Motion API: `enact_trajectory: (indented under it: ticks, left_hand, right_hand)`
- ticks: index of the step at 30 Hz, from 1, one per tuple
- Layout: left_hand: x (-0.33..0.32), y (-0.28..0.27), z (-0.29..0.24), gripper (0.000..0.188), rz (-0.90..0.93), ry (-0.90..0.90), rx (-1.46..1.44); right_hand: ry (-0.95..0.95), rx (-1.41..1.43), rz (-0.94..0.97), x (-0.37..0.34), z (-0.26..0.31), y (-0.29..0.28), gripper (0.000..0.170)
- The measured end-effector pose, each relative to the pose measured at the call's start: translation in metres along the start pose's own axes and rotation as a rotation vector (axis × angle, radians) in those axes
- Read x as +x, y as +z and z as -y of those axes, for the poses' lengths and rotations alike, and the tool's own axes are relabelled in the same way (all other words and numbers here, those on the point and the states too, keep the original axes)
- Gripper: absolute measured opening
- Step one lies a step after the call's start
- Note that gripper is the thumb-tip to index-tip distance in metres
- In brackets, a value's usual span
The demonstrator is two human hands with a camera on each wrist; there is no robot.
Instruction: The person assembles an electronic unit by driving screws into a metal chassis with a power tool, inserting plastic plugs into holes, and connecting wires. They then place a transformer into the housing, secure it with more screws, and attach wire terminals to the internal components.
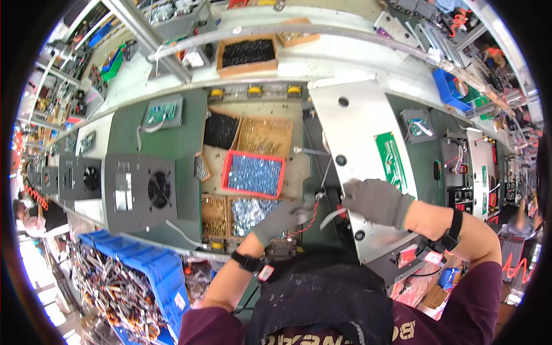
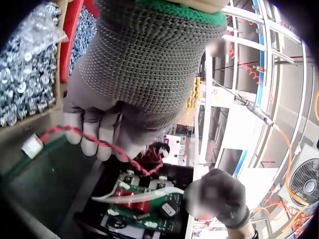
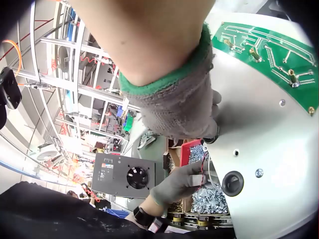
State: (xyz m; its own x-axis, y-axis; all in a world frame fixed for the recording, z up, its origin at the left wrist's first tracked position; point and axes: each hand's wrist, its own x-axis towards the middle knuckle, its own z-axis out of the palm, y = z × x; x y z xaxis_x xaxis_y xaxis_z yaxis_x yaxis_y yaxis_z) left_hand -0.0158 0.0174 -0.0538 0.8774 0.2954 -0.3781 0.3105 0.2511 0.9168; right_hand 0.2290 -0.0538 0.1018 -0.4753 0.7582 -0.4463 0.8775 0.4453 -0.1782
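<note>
My gloved left hand (image 1: 282, 221) holds a twisted red-and-black wire (image 2: 112, 146) across its curled fingers. A white plug (image 2: 33, 146) on the wire's end sticks out past the fingertips. My gloved right hand (image 1: 376, 201) grips the left edge of a pale metal panel (image 1: 359, 123), its fingertips partly hidden there in the right wrist view. The panel stands tilted over a dark housing. Inside, a green circuit board (image 2: 159, 211) and a white cable (image 2: 144, 194) show in the left wrist view. Another green board (image 1: 392, 161) is on the panel's upper face.
Left of the panel are a red bin (image 1: 229, 187) of small metal parts and a carton (image 1: 230, 224) holding bagged hardware. A grey fan unit (image 1: 138, 190) stands farther left. A blue crate (image 1: 172, 287) full of parts is at the near left.
</note>
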Motion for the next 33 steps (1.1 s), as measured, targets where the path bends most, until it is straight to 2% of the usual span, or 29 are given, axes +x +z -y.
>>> enact_trajectory:
  ticks: [1, 2, 3, 5, 6, 8, 9, 10, 11, 13, 14, 16, 17, 18, 19, 21, 22, 23, 25, 26, 27, 29, 30, 31, 33]
  left_hand:
    - [-0.002, -0.013, 0.015, 0.043, 0.016, -0.019, -0.155]
    - [0.000, -0.023, 0.012, 0.043, 0.032, -0.046, -0.318]
    - [0.005, -0.035, 0.010, 0.043, 0.044, -0.037, -0.316]
    - [0.015, -0.060, 0.001, 0.040, -0.077, -0.042, -0.085]
    - [0.022, -0.073, -0.007, 0.035, -0.133, -0.010, 0.028]
    - [0.039, -0.097, -0.030, 0.035, -0.172, 0.040, 0.039]
    - [0.050, -0.109, -0.040, 0.035, -0.211, 0.089, 0.055]
    - [0.062, -0.119, -0.048, 0.035, -0.214, 0.087, 0.047]
    - [0.076, -0.129, -0.056, 0.034, -0.268, 0.104, 0.072]
    - [0.109, -0.149, -0.065, 0.034, -0.322, 0.117, 0.093]
    - [0.128, -0.159, -0.069, 0.033, -0.355, 0.155, 0.165]
    - [0.161, -0.173, -0.080, 0.032, -0.384, 0.199, 0.230]
    - [0.176, -0.179, -0.093, 0.032, -0.358, 0.214, 0.248]
    - [0.192, -0.182, -0.103, 0.031, -0.328, 0.226, 0.264]
    - [0.211, -0.185, -0.109, 0.031, -0.317, 0.233, 0.260]
    - [0.250, -0.187, -0.117, 0.033, -0.156, 0.174, 0.330]
    - [0.273, -0.186, -0.116, 0.035, -0.108, 0.294, 0.439]
    - [0.296, -0.183, -0.111, 0.035, -0.095, 0.302, 0.429]
    - [0.339, -0.173, -0.107, 0.038, 0.105, 0.413, 0.413]
    - [0.353, -0.171, -0.116, 0.041, 0.215, 0.342, 0.443]
    - [0.366, -0.166, -0.126, 0.041, 0.228, 0.343, 0.437]
    - [0.384, -0.152, -0.145, 0.034, 0.211, -0.241, 0.157]
    - [0.382, -0.154, -0.144, 0.020, 0.152, -0.089, -0.192]
    - [0.381, -0.155, -0.144, 0.020, 0.163, -0.090, -0.182]
    - [0.369, -0.159, -0.157, 0.020, 0.126, 0.068, -0.901]
  right_hand:
    - [-0.013, -0.027, 0.012, -0.001, 0.001, -0.002, 0.013]
    - [-0.056, -0.017, -0.084, -0.001, 0.002, -0.006, 0.013]
    - [-0.043, -0.023, -0.082, -0.002, -0.003, -0.013, 0.013]
    - [0.016, 0.187, 0.000, -0.008, -0.009, -0.035, 0.015]
    - [0.046, 0.308, -0.154, -0.016, -0.021, -0.048, 0.015]
    - [0.118, 0.572, -0.448, -0.036, -0.054, -0.068, 0.016]
    - [0.278, 0.560, -0.608, -0.047, -0.068, -0.072, 0.014]
    - [0.570, 0.834, -0.708, -0.055, -0.078, -0.068, 0.007]
    - [0.696, 0.802, -0.745, -0.063, -0.095, -0.055, 0.013]
    - [0.857, 0.526, -0.777, -0.056, -0.113, -0.014, 0.034]
    - [0.858, 0.522, -0.772, -0.053, -0.123, 0.017, 0.034]
    - [0.813, 0.356, -0.827, -0.048, -0.135, 0.068, 0.053]
    - [0.924, 0.452, -0.670, -0.032, -0.122, 0.060, 0.058]
    - [0.992, 0.801, -0.656, -0.025, -0.119, 0.071, 0.055]
    - [0.995, 0.760, -0.666, -0.010, -0.112, 0.054, 0.055]
    - [1.004, 0.789, -0.668, -0.001, -0.111, 0.042, 0.058]
    - [1.018, 0.777, -0.667, 0.001, -0.114, 0.044, 0.058]
    - [1.006, 0.699, -0.685, 0.001, -0.115, 0.047, 0.061]
    - [1.007, 0.614, -0.696, 0.001, -0.119, 0.050, 0.063]
    - [1.008, 0.643, -0.700, 0.002, -0.121, 0.050, 0.065]
    - [1.011, 0.676, -0.705, 0.002, -0.119, 0.050, 0.066]
    - [1.034, 0.690, -0.695, 0.006, -0.118, 0.038, 0.066]
    - [1.041, 0.703, -0.678, 0.007, -0.117, 0.034, 0.066]
    - [1.048, 0.717, -0.661, 0.007, -0.116, 0.031, 0.067]
    - [1.060, 0.692, -0.672, 0.005, -0.116, 0.032, 0.065]
